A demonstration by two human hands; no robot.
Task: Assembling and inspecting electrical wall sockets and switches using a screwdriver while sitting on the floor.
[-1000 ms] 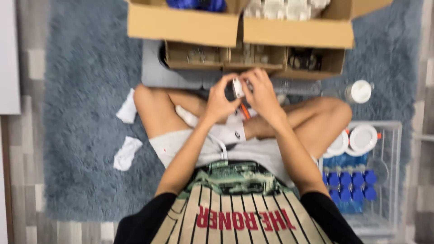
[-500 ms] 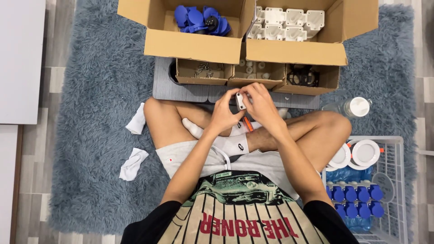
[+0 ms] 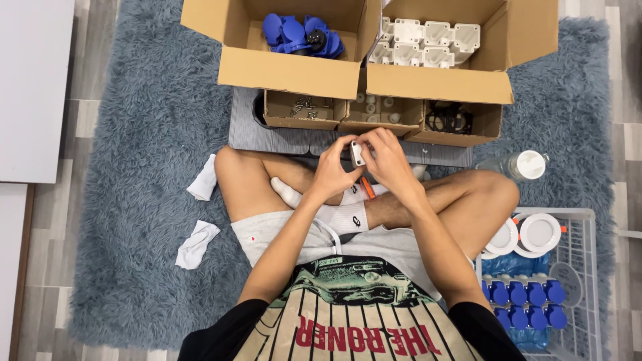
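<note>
I sit cross-legged on a grey shaggy rug (image 3: 140,154). Both hands meet above my shins and hold a small white and grey part (image 3: 358,153) between their fingertips. My left hand (image 3: 332,170) grips it from the left, my right hand (image 3: 386,160) from the right and above. An orange-handled tool (image 3: 367,187) lies on my leg just below the hands, partly hidden by them.
Two big cardboard boxes stand ahead, one with blue parts (image 3: 301,32), one with white parts (image 3: 421,37). Three small boxes (image 3: 374,113) hold screws, small pieces and black rings. A white wire basket (image 3: 588,281) at right holds blue-capped items and white discs. A bottle (image 3: 518,165) and two white cloths (image 3: 197,244) lie nearby.
The view has shifted so the boxes show more fully. My hands stay together on the small part, which has turned slightly between my fingers.
</note>
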